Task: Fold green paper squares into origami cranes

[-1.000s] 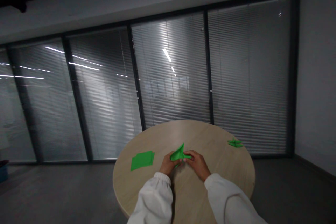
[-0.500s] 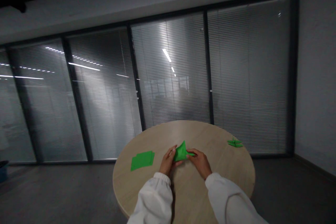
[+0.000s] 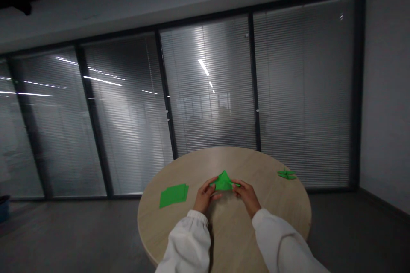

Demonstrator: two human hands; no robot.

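Between my hands, over the middle of a round wooden table [image 3: 179, 230], is a partly folded sheet of green paper [image 3: 224, 182] with a raised peak at its centre. My left hand [image 3: 205, 194] pinches its left side, thumb in front. At the right side, my right hand [image 3: 244, 195] grips a narrow folded end between thumb and fingers. Flat green paper sheets [image 3: 174, 196] lie overlapping to the left of my left hand.
A folded green paper figure [image 3: 286, 174] with thin points sits near the table's right edge. Behind the table stands a glass partition with blinds [image 3: 211, 106]. A blue bin [image 3: 4, 209] is on the floor at far left.
The paper between my hands has gone from a tilted, flared shape to a peaked one with both sides drawn out. My right hand has shifted slightly to the right.
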